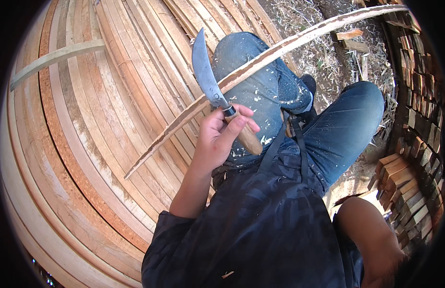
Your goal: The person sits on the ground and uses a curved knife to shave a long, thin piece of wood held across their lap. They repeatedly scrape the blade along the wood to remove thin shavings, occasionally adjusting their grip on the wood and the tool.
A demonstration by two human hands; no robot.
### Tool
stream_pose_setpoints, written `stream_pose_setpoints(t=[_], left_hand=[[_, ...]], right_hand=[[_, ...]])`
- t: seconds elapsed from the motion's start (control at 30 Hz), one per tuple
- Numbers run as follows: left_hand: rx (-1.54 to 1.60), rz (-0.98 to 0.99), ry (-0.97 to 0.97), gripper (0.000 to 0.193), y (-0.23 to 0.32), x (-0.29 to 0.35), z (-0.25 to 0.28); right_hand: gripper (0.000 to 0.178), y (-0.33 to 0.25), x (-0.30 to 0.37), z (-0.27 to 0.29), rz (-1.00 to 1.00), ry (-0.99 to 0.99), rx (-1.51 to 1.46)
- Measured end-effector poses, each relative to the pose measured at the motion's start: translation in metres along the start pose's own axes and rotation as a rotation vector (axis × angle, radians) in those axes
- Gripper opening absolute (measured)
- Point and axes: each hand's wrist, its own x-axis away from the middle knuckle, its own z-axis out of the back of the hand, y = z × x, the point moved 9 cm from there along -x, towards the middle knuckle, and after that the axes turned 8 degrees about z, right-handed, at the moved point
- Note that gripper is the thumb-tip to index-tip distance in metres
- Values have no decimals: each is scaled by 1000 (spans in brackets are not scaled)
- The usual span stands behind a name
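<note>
My left hand (222,132) is closed around the wooden handle (250,138) of a knife with a broad curved steel blade (206,72). The blade points up and away from me, its tip bent slightly to the left. Beneath the knife, a long thin strip of wood (280,52) with dark brown bark along its face runs slantwise across my left thigh. One end reaches over the boards at the left, the other to the far right. My right arm (368,225) hangs at the lower right; its hand is out of sight.
Long sawn boards (83,144) are laid side by side on the left, with a short pale batten (59,56) across them. Wood shavings (318,33) litter the ground at the far right. Stacked wood pieces (404,187) line the right side.
</note>
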Motion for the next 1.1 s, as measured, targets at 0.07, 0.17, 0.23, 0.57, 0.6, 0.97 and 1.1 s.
stream_pose_setpoints(t=[0.07, 0.17, 0.23, 0.57, 0.6, 0.97, 1.1], left_hand=[[-6, -2, -4, 30, 6, -5, -3], [-1, -5, 15, 31, 6, 1, -1], [24, 10, -19, 31, 3, 9, -1], [-151, -270, 88, 18, 33, -3, -38], [37, -198, 126, 17, 23, -5, -36], [-728, -383, 460, 61, 60, 3, 14], [-1194, 57, 589, 54, 21, 19, 96]], right_hand=[[27, 2, -3, 1, -16, -8, -11], [29, 7, -2, -1, -25, -36, -59], [31, 5, 2, -8, -60, -31, -100], [69, 149, 155, -48, -1117, -244, 575], [70, 150, 172, -39, -1169, -66, 498], [24, 175, 234, 11, -1443, 261, 277], [29, 195, 253, 57, -1505, 133, 351]])
